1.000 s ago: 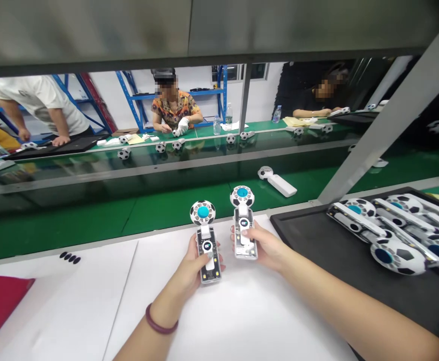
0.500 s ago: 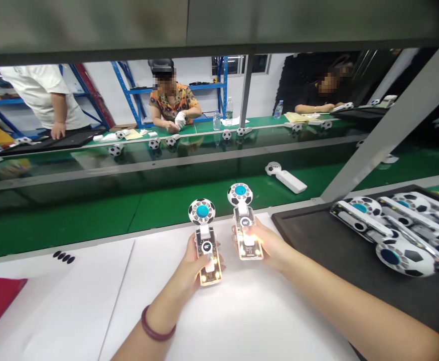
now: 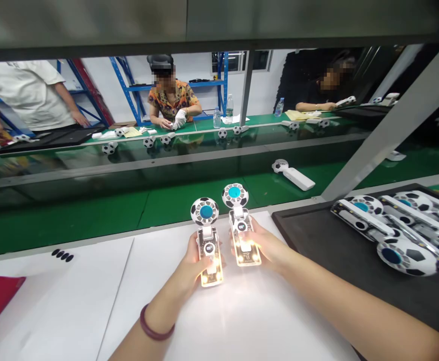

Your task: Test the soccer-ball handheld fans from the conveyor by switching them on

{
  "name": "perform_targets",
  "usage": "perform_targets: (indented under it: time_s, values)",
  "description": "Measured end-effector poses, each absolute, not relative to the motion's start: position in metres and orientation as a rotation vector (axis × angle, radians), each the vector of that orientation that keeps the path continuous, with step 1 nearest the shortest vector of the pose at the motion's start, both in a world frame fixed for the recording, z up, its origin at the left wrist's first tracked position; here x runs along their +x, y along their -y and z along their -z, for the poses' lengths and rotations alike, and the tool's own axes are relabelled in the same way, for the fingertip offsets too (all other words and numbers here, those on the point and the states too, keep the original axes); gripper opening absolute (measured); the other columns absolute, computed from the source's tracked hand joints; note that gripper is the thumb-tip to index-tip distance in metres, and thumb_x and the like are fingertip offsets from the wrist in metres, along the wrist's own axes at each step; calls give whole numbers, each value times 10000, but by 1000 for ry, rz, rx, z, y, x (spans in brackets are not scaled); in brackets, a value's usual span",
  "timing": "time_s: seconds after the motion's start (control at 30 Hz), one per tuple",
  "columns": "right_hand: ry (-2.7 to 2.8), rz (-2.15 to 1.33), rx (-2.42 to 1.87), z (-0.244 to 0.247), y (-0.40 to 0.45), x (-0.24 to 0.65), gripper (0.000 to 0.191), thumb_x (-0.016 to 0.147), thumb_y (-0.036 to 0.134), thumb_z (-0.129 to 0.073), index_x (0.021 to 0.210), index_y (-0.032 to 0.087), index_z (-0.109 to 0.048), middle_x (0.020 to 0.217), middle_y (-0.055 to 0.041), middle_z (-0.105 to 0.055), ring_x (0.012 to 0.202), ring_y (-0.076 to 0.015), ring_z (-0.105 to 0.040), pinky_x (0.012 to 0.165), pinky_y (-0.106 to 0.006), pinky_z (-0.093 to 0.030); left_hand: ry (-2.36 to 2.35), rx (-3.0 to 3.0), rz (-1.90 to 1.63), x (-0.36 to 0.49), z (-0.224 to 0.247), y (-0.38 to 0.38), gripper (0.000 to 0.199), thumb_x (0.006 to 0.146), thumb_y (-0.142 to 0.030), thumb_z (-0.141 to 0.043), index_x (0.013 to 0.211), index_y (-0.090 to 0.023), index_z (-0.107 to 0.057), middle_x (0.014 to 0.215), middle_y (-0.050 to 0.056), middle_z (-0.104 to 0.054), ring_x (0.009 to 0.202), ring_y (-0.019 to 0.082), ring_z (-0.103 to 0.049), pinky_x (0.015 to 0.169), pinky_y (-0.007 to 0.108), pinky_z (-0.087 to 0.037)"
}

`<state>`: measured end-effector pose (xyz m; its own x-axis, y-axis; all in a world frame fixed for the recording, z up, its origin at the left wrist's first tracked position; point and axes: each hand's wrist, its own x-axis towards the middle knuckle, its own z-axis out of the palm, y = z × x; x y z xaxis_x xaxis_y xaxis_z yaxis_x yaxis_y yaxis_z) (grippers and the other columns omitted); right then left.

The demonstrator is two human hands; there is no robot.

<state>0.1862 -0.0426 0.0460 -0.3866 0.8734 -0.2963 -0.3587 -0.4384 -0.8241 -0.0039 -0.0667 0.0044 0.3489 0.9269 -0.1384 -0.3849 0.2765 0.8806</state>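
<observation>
Over paper (image 3: 155, 321), left hand (image 3: 187, 265) and right hand (image 3: 270, 245) curl fingers (image 3: 259, 241) around one fan (image 3: 208, 255) each.

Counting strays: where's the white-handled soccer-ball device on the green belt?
In the head view, the white-handled soccer-ball device lies on the green belt, beyond the right hand and left of the grey strut.
</observation>
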Motion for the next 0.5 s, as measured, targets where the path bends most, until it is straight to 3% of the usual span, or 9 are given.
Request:
perform_targets:
  time_s: [0.5]
  values:
    - [867,-1907,-857,-42,39,191,454,717,216,-632,1085,263,-370,812,11,-586,693,-166,-587,635,-308,-450,-847,751,-1067,-1,-14,69,491,677,-238,-688,1083,-264,-412,1059,53,-548,780,205,-601,799,521,-475]
